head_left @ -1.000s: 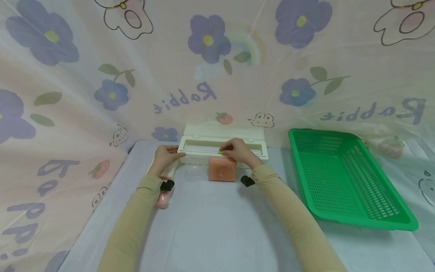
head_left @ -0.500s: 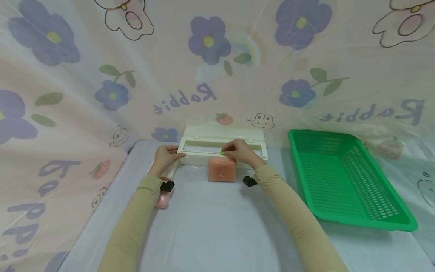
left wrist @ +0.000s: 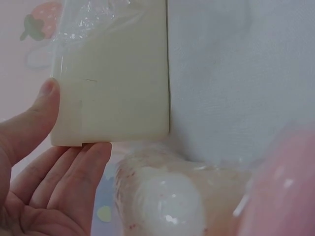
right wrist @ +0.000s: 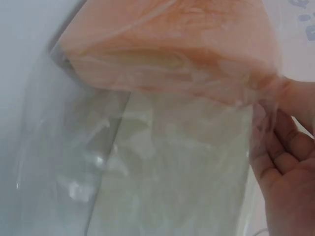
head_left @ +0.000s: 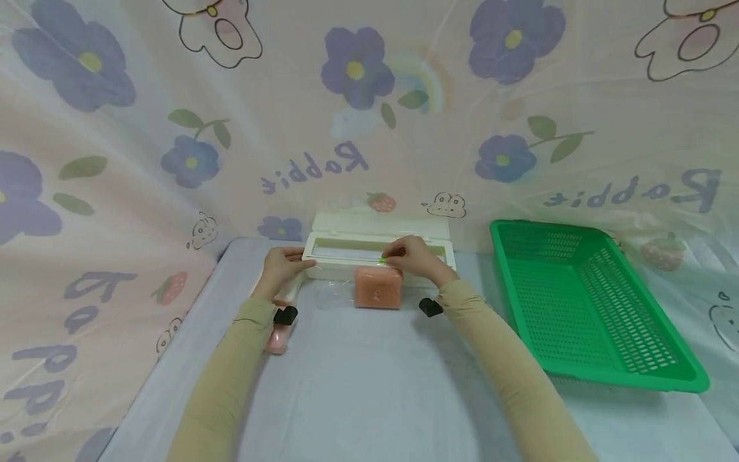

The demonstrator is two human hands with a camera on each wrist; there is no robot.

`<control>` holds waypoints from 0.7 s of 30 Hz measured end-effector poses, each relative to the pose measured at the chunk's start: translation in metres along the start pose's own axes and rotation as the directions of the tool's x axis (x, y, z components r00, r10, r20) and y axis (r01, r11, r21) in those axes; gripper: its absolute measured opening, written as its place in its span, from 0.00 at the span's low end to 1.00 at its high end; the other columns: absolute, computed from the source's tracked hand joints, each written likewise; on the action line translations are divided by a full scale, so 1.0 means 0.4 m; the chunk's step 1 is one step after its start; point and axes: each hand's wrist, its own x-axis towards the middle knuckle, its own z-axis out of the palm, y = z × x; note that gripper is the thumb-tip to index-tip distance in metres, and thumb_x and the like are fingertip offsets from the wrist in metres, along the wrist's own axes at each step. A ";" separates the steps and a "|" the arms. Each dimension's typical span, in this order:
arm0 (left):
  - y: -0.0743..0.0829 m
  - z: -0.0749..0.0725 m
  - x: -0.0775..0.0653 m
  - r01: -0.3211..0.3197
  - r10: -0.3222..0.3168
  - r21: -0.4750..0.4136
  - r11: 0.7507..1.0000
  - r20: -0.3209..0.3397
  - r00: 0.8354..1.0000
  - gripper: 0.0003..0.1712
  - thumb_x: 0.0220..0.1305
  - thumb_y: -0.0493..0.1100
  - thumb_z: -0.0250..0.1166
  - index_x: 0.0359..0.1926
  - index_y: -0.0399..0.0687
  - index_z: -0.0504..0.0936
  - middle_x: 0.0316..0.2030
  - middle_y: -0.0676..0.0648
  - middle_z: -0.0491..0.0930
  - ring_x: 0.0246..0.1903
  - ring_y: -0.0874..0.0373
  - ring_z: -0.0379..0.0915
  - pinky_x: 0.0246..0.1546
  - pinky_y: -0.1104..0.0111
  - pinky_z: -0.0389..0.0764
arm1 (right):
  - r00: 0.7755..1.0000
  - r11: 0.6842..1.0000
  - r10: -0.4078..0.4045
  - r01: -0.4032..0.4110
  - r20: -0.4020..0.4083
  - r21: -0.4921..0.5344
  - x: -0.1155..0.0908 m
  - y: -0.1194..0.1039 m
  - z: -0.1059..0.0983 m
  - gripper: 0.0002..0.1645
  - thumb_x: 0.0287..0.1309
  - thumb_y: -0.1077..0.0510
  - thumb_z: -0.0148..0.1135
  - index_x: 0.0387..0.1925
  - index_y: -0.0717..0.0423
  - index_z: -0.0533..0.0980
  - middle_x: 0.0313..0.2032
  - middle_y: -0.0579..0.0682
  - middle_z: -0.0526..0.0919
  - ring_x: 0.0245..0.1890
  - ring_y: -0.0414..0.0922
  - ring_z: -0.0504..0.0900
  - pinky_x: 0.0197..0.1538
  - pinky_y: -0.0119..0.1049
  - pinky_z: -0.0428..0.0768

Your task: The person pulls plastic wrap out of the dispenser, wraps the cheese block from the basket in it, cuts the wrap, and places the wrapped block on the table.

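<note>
A white cling film dispenser (head_left: pixel 335 265) lies lengthwise at the back of the table, lid raised behind it. My left hand (head_left: pixel 277 271) grips its left end, thumb on the front face and fingers against the end in the left wrist view. My right hand (head_left: pixel 414 258) pinches a small green slide cutter (head_left: pixel 382 260) on the dispenser's front edge, right of the middle. Clear film (head_left: pixel 330 292) hangs over the front. An orange block (head_left: pixel 378 289) sits before the dispenser; in the right wrist view film covers this block (right wrist: pixel 172 29).
Beside my left wrist lie film-wrapped packs, one of them pink (head_left: pixel 279 340); another pack (left wrist: pixel 170 196) is close below the left hand. A green basket (head_left: pixel 510 301) stands at the right. A printed curtain (head_left: pixel 404 147) hangs behind the table.
My right hand has slid a short way to the right along the dispenser's front edge, with the green slide cutter. The left hand and the orange block have stayed in place.
</note>
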 end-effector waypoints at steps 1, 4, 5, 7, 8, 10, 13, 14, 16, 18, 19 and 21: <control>0.001 0.000 0.001 0.001 -0.001 -0.001 1.000 -0.001 1.000 0.32 0.53 0.42 0.74 0.57 0.33 0.76 0.50 0.34 0.79 0.50 0.47 0.77 0.43 0.69 0.81 | 1.000 1.000 -0.004 0.004 0.006 -0.001 -0.006 0.006 -0.010 0.07 0.60 0.63 0.64 0.40 0.57 0.83 0.38 0.48 0.84 0.39 0.43 0.80 0.43 0.36 0.81; 0.001 0.000 0.003 0.000 0.000 -0.006 1.000 -0.003 1.000 0.32 0.53 0.43 0.74 0.57 0.33 0.76 0.50 0.35 0.79 0.50 0.48 0.77 0.44 0.69 0.81 | 1.000 1.000 -0.010 0.011 0.013 -0.020 -0.026 0.026 -0.048 0.06 0.60 0.64 0.64 0.39 0.59 0.83 0.37 0.49 0.85 0.39 0.45 0.81 0.44 0.38 0.81; 0.001 -0.001 0.003 -0.001 0.001 -0.007 1.000 -0.008 1.000 0.31 0.53 0.43 0.74 0.56 0.33 0.77 0.49 0.35 0.80 0.50 0.48 0.77 0.44 0.69 0.81 | 1.000 0.999 -0.006 0.007 0.015 -0.031 -0.033 0.033 -0.060 0.06 0.59 0.64 0.64 0.39 0.59 0.83 0.37 0.49 0.85 0.39 0.45 0.81 0.43 0.38 0.81; 0.002 -0.003 0.002 -0.005 0.005 -0.010 1.000 -0.012 1.000 0.31 0.53 0.42 0.74 0.56 0.33 0.77 0.49 0.35 0.80 0.50 0.49 0.77 0.44 0.70 0.81 | 1.000 0.999 -0.007 0.008 0.024 -0.040 -0.047 0.045 -0.081 0.06 0.59 0.65 0.65 0.38 0.59 0.83 0.36 0.49 0.85 0.38 0.45 0.81 0.43 0.40 0.81; 0.002 -0.003 0.002 -0.009 0.008 -0.011 1.000 -0.012 1.000 0.30 0.53 0.42 0.74 0.56 0.33 0.77 0.49 0.35 0.80 0.50 0.48 0.77 0.43 0.70 0.81 | 0.999 0.999 -0.010 0.011 0.030 -0.047 -0.052 0.050 -0.089 0.06 0.59 0.65 0.65 0.38 0.59 0.83 0.36 0.50 0.85 0.38 0.46 0.81 0.43 0.40 0.81; 0.003 -0.004 0.000 -0.009 0.009 -0.011 1.000 -0.013 1.000 0.30 0.53 0.42 0.74 0.55 0.33 0.77 0.49 0.35 0.80 0.49 0.48 0.78 0.42 0.71 0.81 | 0.999 0.999 -0.004 0.006 0.047 -0.043 -0.060 0.057 -0.098 0.06 0.59 0.64 0.65 0.38 0.59 0.83 0.36 0.49 0.85 0.38 0.45 0.81 0.43 0.40 0.81; 0.000 -0.003 0.000 -0.001 0.001 -0.006 1.000 -0.005 1.000 0.31 0.53 0.42 0.74 0.56 0.33 0.77 0.49 0.35 0.80 0.49 0.48 0.78 0.41 0.72 0.81 | 0.998 0.999 -0.010 0.012 0.060 -0.041 -0.068 0.066 -0.104 0.06 0.58 0.64 0.65 0.38 0.59 0.83 0.36 0.50 0.85 0.38 0.45 0.82 0.43 0.39 0.81; -0.001 -0.003 0.001 0.003 -0.003 -0.007 1.000 -0.004 1.000 0.31 0.53 0.42 0.74 0.56 0.33 0.77 0.49 0.35 0.80 0.49 0.48 0.78 0.41 0.72 0.81 | 0.998 0.999 -0.007 0.010 0.060 -0.043 -0.069 0.069 -0.104 0.06 0.58 0.64 0.66 0.38 0.59 0.84 0.36 0.49 0.85 0.38 0.45 0.82 0.42 0.39 0.81; -0.003 -0.002 0.001 0.009 -0.009 -0.008 1.000 -0.002 1.000 0.31 0.53 0.42 0.74 0.56 0.33 0.77 0.49 0.35 0.79 0.49 0.48 0.77 0.41 0.72 0.81 | 0.998 0.999 -0.006 0.009 0.057 -0.052 -0.072 0.075 -0.107 0.06 0.58 0.64 0.66 0.38 0.59 0.84 0.36 0.49 0.85 0.38 0.45 0.82 0.43 0.40 0.82; -0.002 -0.002 0.000 0.009 -0.009 -0.008 1.000 0.000 1.000 0.31 0.53 0.43 0.74 0.56 0.33 0.76 0.50 0.35 0.79 0.50 0.48 0.77 0.42 0.72 0.81 | 0.999 0.998 -0.004 0.008 0.054 -0.063 -0.074 0.080 -0.110 0.05 0.58 0.64 0.66 0.37 0.59 0.83 0.36 0.49 0.85 0.38 0.46 0.82 0.43 0.40 0.81; 0.000 -0.001 -0.001 0.010 -0.010 -0.012 1.000 0.001 1.000 0.31 0.53 0.42 0.74 0.56 0.33 0.76 0.50 0.35 0.79 0.50 0.48 0.77 0.42 0.72 0.81 | 0.999 0.998 0.001 0.003 0.052 -0.063 -0.076 0.083 -0.111 0.05 0.58 0.64 0.66 0.37 0.59 0.83 0.35 0.49 0.85 0.37 0.45 0.82 0.43 0.40 0.81; 0.003 0.002 -0.004 0.011 -0.011 -0.018 1.000 0.000 1.000 0.31 0.53 0.42 0.74 0.56 0.32 0.77 0.50 0.35 0.79 0.50 0.48 0.77 0.41 0.72 0.81 | 0.999 0.998 0.007 -0.004 0.053 -0.063 -0.081 0.087 -0.113 0.05 0.58 0.63 0.66 0.37 0.58 0.83 0.35 0.48 0.84 0.37 0.45 0.81 0.43 0.40 0.81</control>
